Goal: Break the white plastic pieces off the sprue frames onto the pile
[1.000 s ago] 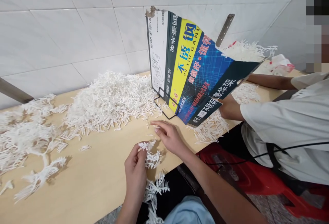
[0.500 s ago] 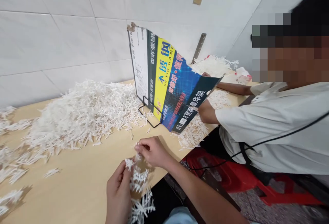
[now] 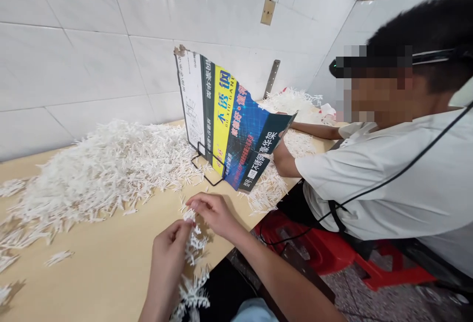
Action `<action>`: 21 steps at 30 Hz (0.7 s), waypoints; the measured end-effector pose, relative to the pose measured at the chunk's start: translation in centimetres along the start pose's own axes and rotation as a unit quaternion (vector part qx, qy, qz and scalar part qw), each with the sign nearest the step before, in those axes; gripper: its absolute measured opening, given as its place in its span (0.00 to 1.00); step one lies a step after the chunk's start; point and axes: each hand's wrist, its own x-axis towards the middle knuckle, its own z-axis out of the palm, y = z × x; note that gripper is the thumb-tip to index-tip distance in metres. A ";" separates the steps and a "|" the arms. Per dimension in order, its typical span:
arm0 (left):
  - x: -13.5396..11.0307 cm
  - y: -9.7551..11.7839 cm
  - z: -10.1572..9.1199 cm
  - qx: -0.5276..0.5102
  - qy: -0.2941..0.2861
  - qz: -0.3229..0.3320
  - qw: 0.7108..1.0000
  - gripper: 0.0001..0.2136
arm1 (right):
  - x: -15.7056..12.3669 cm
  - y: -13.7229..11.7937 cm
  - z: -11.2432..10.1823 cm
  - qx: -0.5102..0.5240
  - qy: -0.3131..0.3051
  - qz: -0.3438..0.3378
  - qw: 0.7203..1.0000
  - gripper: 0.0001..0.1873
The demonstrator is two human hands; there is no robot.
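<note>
My left hand point(image 3: 168, 250) is closed, thumb against the fingers, on the upper part of a white branched plastic strand point(image 3: 195, 248). The strand hangs down past the table's near edge, its lower end showing beside my wrist. My right hand point(image 3: 214, 213) meets it at the top, thumb and forefinger pinched over the white tips. Whether a separate small piece sits in that pinch, I cannot make out. Left of and beyond my hands lies a big heap of small white plastic twigs point(image 3: 111, 164) on the tan tabletop point(image 3: 111, 263).
A printed cardboard sheet point(image 3: 220, 125) stands upright in a black wire stand point(image 3: 210, 179) beyond my right hand. To the right sits a co-worker in a white shirt point(image 3: 354, 174), hands partly behind the cardboard, near more white twigs point(image 3: 266, 189). Red stools point(image 3: 314, 248) stand below.
My right hand has come closer to my left, its pinch now over the strand's top. The view has shifted slightly, so the surroundings sit farther left.
</note>
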 end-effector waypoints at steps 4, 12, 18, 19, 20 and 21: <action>0.0 0.3 0.5 0.030 0.014 0.044 0.998 0.19 | -0.1 -0.4 -0.5 0.038 -0.044 -0.007 0.998 0.22; -0.6 -0.3 0.0 0.078 0.004 0.072 0.994 0.22 | -0.1 -0.4 0.2 -0.098 -0.073 0.000 0.993 0.26; 0.3 -1.3 -0.1 0.109 -0.002 0.056 0.992 0.17 | 0.0 0.6 0.8 -0.145 -0.007 0.006 0.989 0.21; 0.2 -1.7 -0.3 0.118 0.004 0.050 0.992 0.17 | 0.2 0.9 0.7 -0.134 0.013 0.009 0.991 0.21; 0.0 -2.0 -0.5 0.124 0.010 0.045 0.991 0.17 | 0.4 1.2 0.5 -0.119 0.043 0.014 0.992 0.20; -0.3 -2.3 -0.7 0.125 0.017 0.042 0.991 0.17 | 0.7 1.4 0.3 -0.104 0.070 0.021 0.992 0.20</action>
